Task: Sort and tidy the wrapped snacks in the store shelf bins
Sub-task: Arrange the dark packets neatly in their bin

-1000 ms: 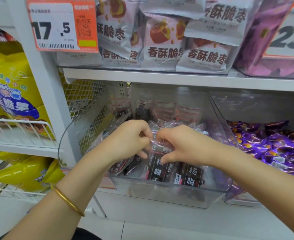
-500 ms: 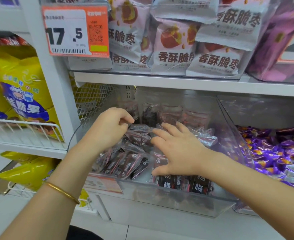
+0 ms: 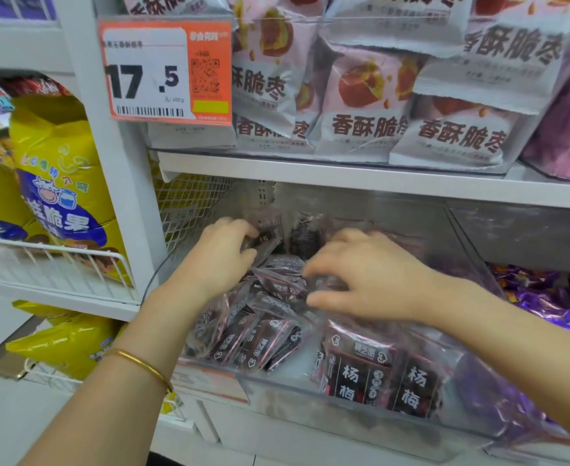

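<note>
- Half done at best, judging by the clear bin (image 3: 277, 418) under the white shelf board (image 3: 344, 178).
- Done, by the look of it: at the bin's front right, a row of dark plum packets (image 3: 374, 378) standing upright and touching side by side, labels facing out, long axis vertical.
- Not yet done: at the bin's front left, leaning packets (image 3: 253, 344) tipped over and fanned, long axes slanting up toward the bin's right.
- Also undone: across the bin's middle, loose packets (image 3: 282, 280) lying flat and pointing every which way.
- Left hand (image 3: 218, 260) at the bin's rear left, fingers (image 3: 243, 230) curled and pinching the rear packet (image 3: 268, 235) near its upper edge. Packet roughly upright, lower end hidden.
- Right hand (image 3: 374, 280) palm down over the bin's middle, fingers spread and nearly straight on the loose packets. Gripping nothing, as far as the blur allows.
- Left to do, as a guess: stand the fanned and loose ones upright behind the front row, labels forward.
- Outside the bin: purple-wrapped sweets (image 3: 552, 304) just to its right, grey-pink bags (image 3: 367, 122) above it.
</note>
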{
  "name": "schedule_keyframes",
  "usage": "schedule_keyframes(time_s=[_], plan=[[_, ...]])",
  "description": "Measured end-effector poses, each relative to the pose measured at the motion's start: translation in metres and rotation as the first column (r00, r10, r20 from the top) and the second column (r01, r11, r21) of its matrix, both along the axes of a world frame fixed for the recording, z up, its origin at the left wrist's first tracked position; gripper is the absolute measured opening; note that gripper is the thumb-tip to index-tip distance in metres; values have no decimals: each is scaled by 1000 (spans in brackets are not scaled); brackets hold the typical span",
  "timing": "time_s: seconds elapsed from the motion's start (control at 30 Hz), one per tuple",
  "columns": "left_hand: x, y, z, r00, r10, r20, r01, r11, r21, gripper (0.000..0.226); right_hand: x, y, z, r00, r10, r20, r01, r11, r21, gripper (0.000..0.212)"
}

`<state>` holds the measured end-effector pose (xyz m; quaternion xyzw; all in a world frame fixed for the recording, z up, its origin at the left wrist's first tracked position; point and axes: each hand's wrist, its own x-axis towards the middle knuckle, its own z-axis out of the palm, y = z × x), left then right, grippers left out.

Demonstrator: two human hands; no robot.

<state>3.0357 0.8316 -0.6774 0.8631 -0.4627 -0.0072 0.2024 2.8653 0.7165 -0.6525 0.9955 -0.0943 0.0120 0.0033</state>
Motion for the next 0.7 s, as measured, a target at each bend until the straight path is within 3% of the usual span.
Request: schedule_keyframes(time_s=[0.1, 0.23, 0.3, 0.43, 0.5, 0.63, 0.7], plan=[[2, -5, 2, 998, -49, -35, 49, 999, 11, 38, 33, -16, 4, 993, -65, 98, 51, 989, 142, 30], [1, -9, 2, 974, -126, -189, 137, 990, 46, 43, 74, -31, -14, 972, -101, -211, 143, 970, 196, 40], [4, -11, 0, 958, -139, -250, 156, 986, 51, 45, 86, -34, -26, 953, -82, -292, 147, 967, 210, 35], [9, -12, -3, 944, -123, -305, 140, 990, 35, 48, 86, -38, -29, 976, -94, -196, 135, 968, 211, 21], [10, -13, -3, 942, -109, -317, 123, 992, 25, 54, 79, -43, -23, 984, -146, -98, 161, 972, 171, 24], [13, -16, -5, 943, -81, -321, 97, 995, 34, 59, 69, -52, -13, 968, -240, 76, 210, 936, 282, 24], [13, -17, -6, 942, -66, -330, 84, 996, 40, 58, 70, -54, -12, 971, -222, 87, 199, 956, 216, 23]])
